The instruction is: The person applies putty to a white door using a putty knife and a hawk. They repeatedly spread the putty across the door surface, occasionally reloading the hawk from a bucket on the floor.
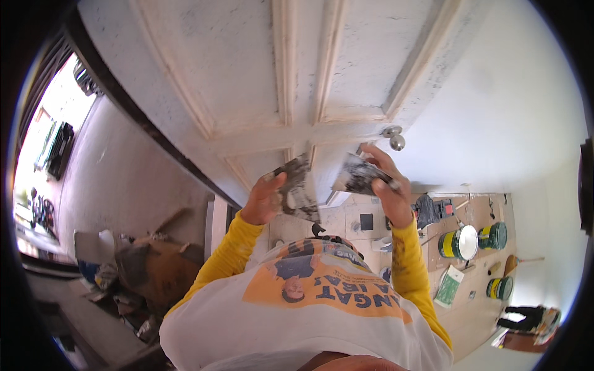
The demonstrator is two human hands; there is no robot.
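Note:
Both my hands are raised in front of a white panelled door (pixel 235 62). My left hand (pixel 263 199) grips a flat, thin putty scraper (pixel 300 190) by its edge, the blade smeared with dark and whitish patches. My right hand (pixel 393 185) pinches a second smeared putty scraper (pixel 359 174) between thumb and fingers. The two blades face each other with a gap between them, and neither touches the door. A round metal doorknob (pixel 396 141) sits just above my right hand. Dark specks and scuffs mark the door's panels.
On the floor to the right stand a bucket with a white top (pixel 449 245), a dark green bucket (pixel 493 236) and a smaller one (pixel 500 288). A green-and-white packet (pixel 450 285) lies near them. At lower left is a heap of covered items (pixel 158 272), past the dark door edge.

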